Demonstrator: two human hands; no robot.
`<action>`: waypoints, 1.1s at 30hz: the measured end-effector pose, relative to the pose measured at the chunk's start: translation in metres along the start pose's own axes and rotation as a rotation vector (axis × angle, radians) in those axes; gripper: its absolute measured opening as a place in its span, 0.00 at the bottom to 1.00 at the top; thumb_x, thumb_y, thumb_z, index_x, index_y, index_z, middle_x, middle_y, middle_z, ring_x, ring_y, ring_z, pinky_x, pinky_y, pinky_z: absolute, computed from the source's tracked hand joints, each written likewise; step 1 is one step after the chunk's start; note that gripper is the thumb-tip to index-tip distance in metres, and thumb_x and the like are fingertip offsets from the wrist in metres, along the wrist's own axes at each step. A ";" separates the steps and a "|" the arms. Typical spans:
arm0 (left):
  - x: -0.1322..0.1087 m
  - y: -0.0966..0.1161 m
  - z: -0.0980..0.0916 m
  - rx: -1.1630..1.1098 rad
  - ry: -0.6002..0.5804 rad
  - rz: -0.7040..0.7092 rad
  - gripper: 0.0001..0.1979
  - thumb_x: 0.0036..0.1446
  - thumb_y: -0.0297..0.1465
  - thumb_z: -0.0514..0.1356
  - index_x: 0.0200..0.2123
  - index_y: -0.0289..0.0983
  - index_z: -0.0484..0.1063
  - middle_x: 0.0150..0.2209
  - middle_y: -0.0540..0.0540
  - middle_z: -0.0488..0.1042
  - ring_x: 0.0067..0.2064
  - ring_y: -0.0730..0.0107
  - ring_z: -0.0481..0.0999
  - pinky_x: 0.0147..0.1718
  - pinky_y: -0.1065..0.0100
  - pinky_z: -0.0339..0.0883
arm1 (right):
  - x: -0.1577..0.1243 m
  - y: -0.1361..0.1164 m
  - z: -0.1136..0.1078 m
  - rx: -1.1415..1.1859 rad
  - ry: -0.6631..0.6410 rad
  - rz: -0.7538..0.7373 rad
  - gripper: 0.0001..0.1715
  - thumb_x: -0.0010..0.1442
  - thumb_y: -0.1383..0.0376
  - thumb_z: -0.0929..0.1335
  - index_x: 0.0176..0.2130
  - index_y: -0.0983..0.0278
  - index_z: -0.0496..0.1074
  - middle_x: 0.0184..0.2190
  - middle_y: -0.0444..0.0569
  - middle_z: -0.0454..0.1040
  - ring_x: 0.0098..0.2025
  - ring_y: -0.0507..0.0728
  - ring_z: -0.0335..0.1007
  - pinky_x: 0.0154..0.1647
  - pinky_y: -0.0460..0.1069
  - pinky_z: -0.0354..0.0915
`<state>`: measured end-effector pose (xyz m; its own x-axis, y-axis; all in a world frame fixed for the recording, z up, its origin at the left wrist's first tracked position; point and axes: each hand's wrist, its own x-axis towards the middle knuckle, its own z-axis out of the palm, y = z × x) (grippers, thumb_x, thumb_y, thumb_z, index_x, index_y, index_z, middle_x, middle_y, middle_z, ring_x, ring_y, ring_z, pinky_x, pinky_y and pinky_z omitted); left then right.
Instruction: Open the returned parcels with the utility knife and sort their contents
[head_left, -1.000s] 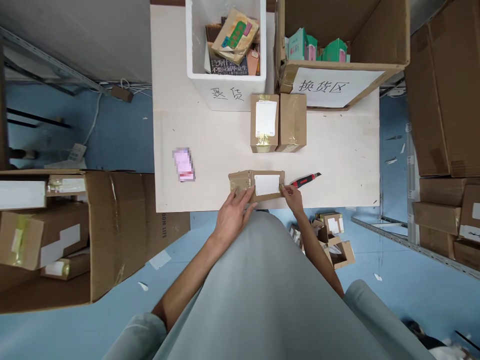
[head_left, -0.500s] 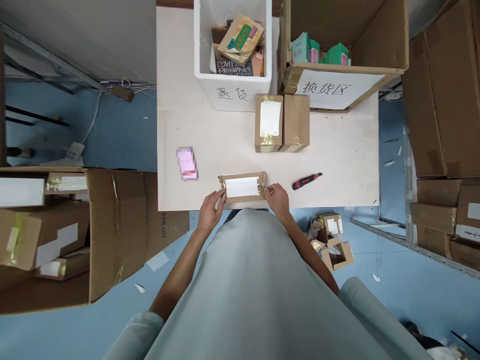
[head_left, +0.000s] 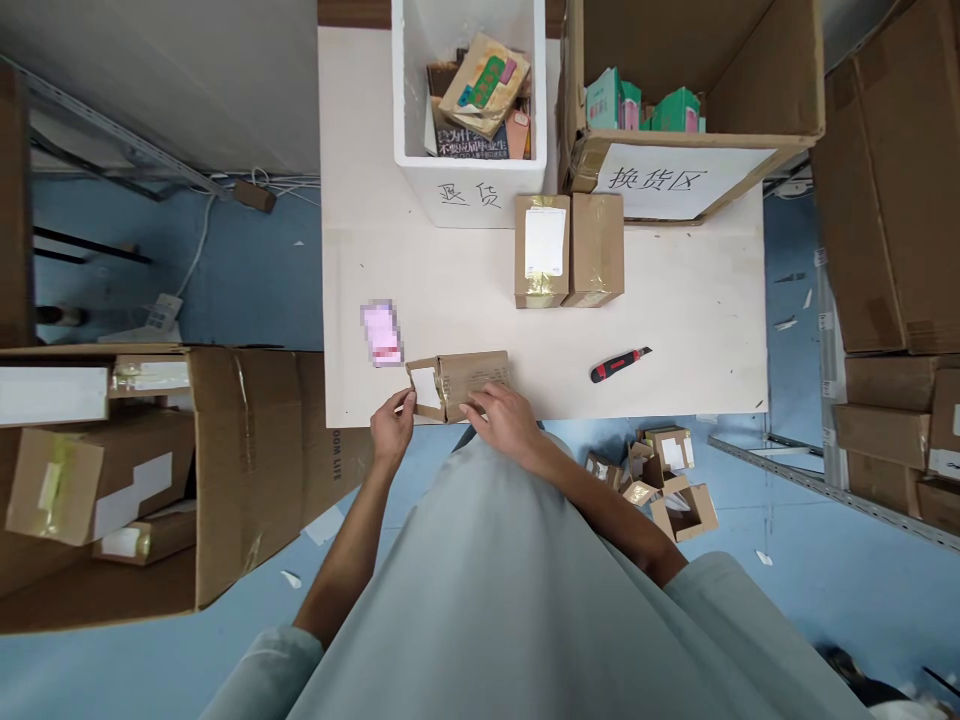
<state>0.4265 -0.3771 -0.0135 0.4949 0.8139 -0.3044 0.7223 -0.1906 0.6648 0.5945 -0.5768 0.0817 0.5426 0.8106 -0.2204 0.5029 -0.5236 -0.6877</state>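
A small brown cardboard box lies by the near edge of the white table. At its left end a panel with a white label sticks out; whether this is a flap or a side of the box I cannot tell. My left hand pinches the near left corner of that labelled panel between thumb and fingers. Across the near right part of the box lies my right hand, its fingers apart and slightly bent, touching the cardboard. A red and black utility knife with its blade out rests to the right.
A blurred pink item lies left of the box. Behind stand two taped cartons, a white foam bin of books and a large carton holding green boxes. An open carton of parcels is at my left.
The box has shifted left and its label now shows only at the left end. My right hand has moved from its right end onto the box. My left hand has moved left with it.
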 end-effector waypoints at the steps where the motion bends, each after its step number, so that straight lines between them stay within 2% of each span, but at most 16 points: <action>1: 0.000 0.001 0.000 -0.009 0.005 -0.008 0.20 0.68 0.45 0.61 0.49 0.37 0.85 0.53 0.37 0.87 0.54 0.50 0.86 0.60 0.51 0.79 | -0.001 0.004 0.000 0.006 0.005 0.025 0.17 0.79 0.53 0.70 0.49 0.60 0.86 0.44 0.52 0.82 0.50 0.60 0.79 0.52 0.51 0.72; 5: -0.002 0.011 0.004 -0.099 0.000 -0.026 0.18 0.66 0.44 0.63 0.46 0.37 0.85 0.49 0.40 0.88 0.52 0.53 0.86 0.57 0.55 0.80 | -0.007 0.036 -0.007 0.023 0.064 0.151 0.18 0.77 0.51 0.71 0.44 0.59 0.86 0.41 0.50 0.82 0.46 0.60 0.80 0.49 0.51 0.72; 9: -0.005 0.033 0.019 -0.182 -0.087 -0.043 0.12 0.63 0.41 0.66 0.42 0.39 0.83 0.45 0.41 0.88 0.49 0.56 0.87 0.55 0.58 0.80 | -0.012 0.079 -0.019 0.060 0.136 0.291 0.22 0.76 0.47 0.70 0.43 0.59 0.86 0.42 0.50 0.84 0.43 0.59 0.80 0.46 0.51 0.71; 12: -0.009 0.057 0.034 -0.187 -0.160 -0.078 0.14 0.60 0.37 0.70 0.47 0.38 0.81 0.47 0.40 0.88 0.49 0.56 0.88 0.54 0.58 0.80 | -0.014 0.111 -0.027 0.085 0.176 0.387 0.23 0.75 0.48 0.69 0.43 0.60 0.86 0.42 0.51 0.85 0.38 0.58 0.79 0.44 0.52 0.71; 15: -0.014 0.078 0.046 -0.098 -0.186 -0.084 0.15 0.63 0.36 0.68 0.52 0.40 0.82 0.50 0.40 0.88 0.51 0.53 0.88 0.56 0.56 0.79 | -0.016 0.131 -0.030 0.125 0.206 0.441 0.19 0.74 0.53 0.68 0.42 0.60 0.85 0.42 0.53 0.86 0.37 0.59 0.79 0.43 0.52 0.72; 18: -0.015 0.093 0.045 -0.035 -0.185 -0.086 0.14 0.66 0.36 0.65 0.51 0.41 0.85 0.49 0.41 0.89 0.53 0.51 0.88 0.57 0.55 0.77 | -0.019 0.135 -0.027 0.147 0.215 0.423 0.17 0.72 0.56 0.68 0.39 0.60 0.85 0.40 0.53 0.86 0.39 0.60 0.80 0.44 0.53 0.72; 21: -0.012 0.099 0.034 -0.007 -0.168 -0.081 0.16 0.66 0.38 0.64 0.52 0.41 0.86 0.49 0.43 0.89 0.53 0.50 0.88 0.56 0.56 0.77 | -0.021 0.128 -0.020 0.142 0.239 0.391 0.16 0.72 0.57 0.68 0.40 0.60 0.85 0.39 0.52 0.85 0.40 0.60 0.81 0.44 0.52 0.71; 25: -0.002 0.095 0.021 0.057 -0.166 -0.044 0.17 0.67 0.42 0.63 0.51 0.43 0.86 0.48 0.43 0.89 0.55 0.49 0.87 0.56 0.57 0.77 | -0.020 0.118 -0.007 0.118 0.252 0.401 0.17 0.73 0.58 0.68 0.39 0.60 0.85 0.38 0.51 0.84 0.39 0.59 0.81 0.43 0.50 0.71; 28: 0.008 0.086 0.020 0.117 -0.213 -0.077 0.16 0.66 0.42 0.62 0.49 0.41 0.85 0.48 0.40 0.88 0.53 0.46 0.87 0.57 0.53 0.77 | -0.013 0.121 -0.003 0.144 0.206 0.394 0.16 0.72 0.59 0.69 0.36 0.59 0.84 0.36 0.49 0.85 0.39 0.59 0.82 0.44 0.50 0.72; 29: 0.012 0.083 0.022 0.121 -0.223 -0.085 0.16 0.66 0.41 0.63 0.51 0.40 0.83 0.50 0.38 0.87 0.54 0.45 0.87 0.58 0.51 0.77 | -0.009 0.124 -0.005 0.173 0.200 0.386 0.16 0.72 0.58 0.69 0.35 0.58 0.84 0.36 0.49 0.85 0.39 0.59 0.82 0.45 0.51 0.72; 31: 0.021 0.081 0.027 0.118 -0.168 -0.056 0.22 0.64 0.40 0.64 0.57 0.36 0.79 0.57 0.32 0.83 0.59 0.42 0.84 0.62 0.47 0.76 | 0.000 0.136 -0.015 0.247 0.256 0.386 0.15 0.72 0.56 0.69 0.38 0.59 0.84 0.38 0.49 0.85 0.40 0.60 0.83 0.46 0.52 0.74; 33: 0.032 0.086 0.036 0.100 -0.054 0.051 0.31 0.62 0.40 0.66 0.66 0.34 0.73 0.65 0.27 0.76 0.68 0.38 0.76 0.68 0.42 0.70 | 0.012 0.152 -0.033 0.303 0.415 0.424 0.18 0.72 0.53 0.70 0.49 0.61 0.84 0.47 0.55 0.85 0.42 0.61 0.84 0.49 0.55 0.77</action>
<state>0.5215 -0.3871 0.0091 0.5557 0.7715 -0.3098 0.7387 -0.2872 0.6098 0.7000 -0.6551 -0.0030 0.8962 0.3509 -0.2715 0.0104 -0.6284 -0.7778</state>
